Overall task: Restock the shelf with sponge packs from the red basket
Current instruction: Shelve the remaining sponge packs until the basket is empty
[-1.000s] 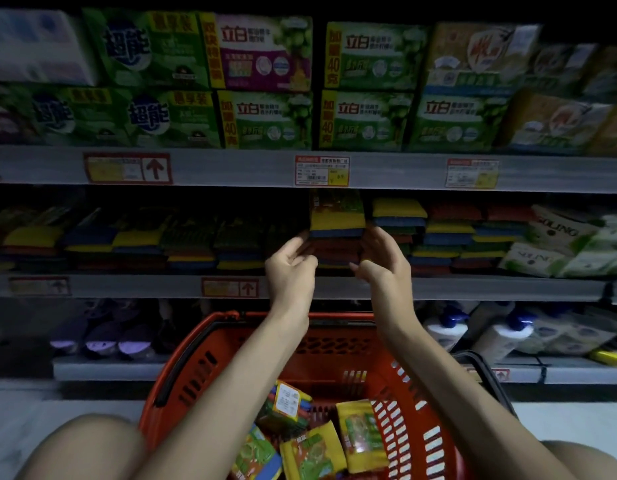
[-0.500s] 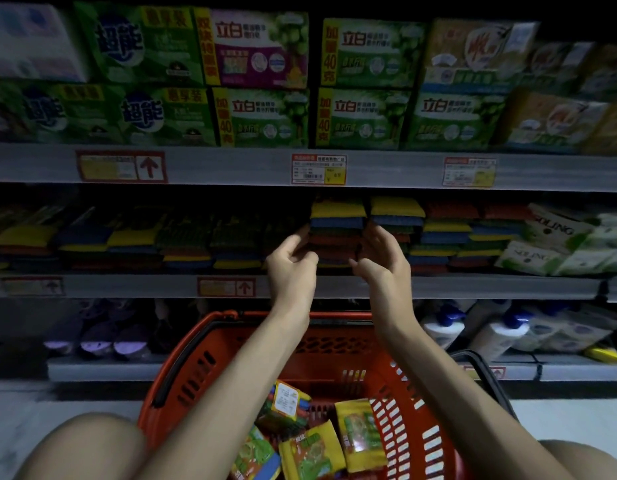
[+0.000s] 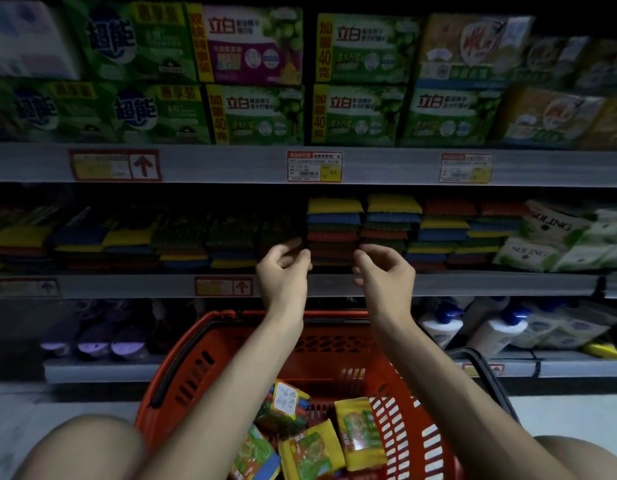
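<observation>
Change: both hands had come slightly back from the sponge stack, which kept its place.
Left hand: fingers curled loosely, holding nothing.
Right hand: fingers curled loosely, empty.
Sponge packs: below both hands, in the red basket.
Writing: "立白" and "40克" on green boxes above the hands; "SOLING" on white packs right of the right hand.

Head camera faces dim shelf, seemingly close.
</observation>
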The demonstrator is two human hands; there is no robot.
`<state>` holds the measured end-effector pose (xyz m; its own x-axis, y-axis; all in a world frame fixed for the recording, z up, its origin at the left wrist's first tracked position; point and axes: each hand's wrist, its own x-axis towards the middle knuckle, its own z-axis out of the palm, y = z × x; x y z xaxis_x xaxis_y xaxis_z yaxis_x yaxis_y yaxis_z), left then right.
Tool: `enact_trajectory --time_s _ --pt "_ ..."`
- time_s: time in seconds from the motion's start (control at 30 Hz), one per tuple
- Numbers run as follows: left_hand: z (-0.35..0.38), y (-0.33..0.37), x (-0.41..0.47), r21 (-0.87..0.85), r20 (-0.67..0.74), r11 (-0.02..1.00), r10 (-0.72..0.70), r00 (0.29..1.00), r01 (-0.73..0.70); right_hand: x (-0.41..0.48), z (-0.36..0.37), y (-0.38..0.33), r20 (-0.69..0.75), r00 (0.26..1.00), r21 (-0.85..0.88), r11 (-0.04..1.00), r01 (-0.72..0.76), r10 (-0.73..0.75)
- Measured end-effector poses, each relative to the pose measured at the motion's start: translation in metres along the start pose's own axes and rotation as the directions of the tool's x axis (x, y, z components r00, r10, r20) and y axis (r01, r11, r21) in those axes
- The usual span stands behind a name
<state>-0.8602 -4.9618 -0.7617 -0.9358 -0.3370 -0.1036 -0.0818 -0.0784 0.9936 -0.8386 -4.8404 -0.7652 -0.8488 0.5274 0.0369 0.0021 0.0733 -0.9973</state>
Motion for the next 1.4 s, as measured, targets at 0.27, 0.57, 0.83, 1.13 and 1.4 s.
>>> enact_trajectory --time_s 0.27,0.57,0.83,1.13,1.4 --pt "0.009 -0.009 -0.001 -0.101 0.049 0.994 -0.028 0.998 0.033 0.009 0.011 -0.005 -0.009 0.974 0.158 0.962 -0.221 0.226" --pt "0.011 -0.014 -0.002 -0.130 0.093 0.991 0.003 0.996 0.009 0.017 0.020 -0.005 -0.013 0.938 0.354 0.878 -0.321 0.348" --pt "0.012 -0.016 0.000 -0.120 0.140 0.993 0.013 0.990 0.004 0.022 0.023 -0.003 -0.010 0.944 0.356 0.883 -0.305 0.330" --pt "0.010 -0.016 0.000 -0.091 0.174 0.996 0.017 0.985 -0.002 0.022 0.021 -0.003 -0.018 0.943 0.369 0.879 -0.302 0.332" --pt "0.009 -0.023 0.000 -0.066 0.154 0.998 0.025 0.988 -0.014 0.036 0.009 0.005 -0.121 0.911 0.431 0.847 -0.310 0.394"
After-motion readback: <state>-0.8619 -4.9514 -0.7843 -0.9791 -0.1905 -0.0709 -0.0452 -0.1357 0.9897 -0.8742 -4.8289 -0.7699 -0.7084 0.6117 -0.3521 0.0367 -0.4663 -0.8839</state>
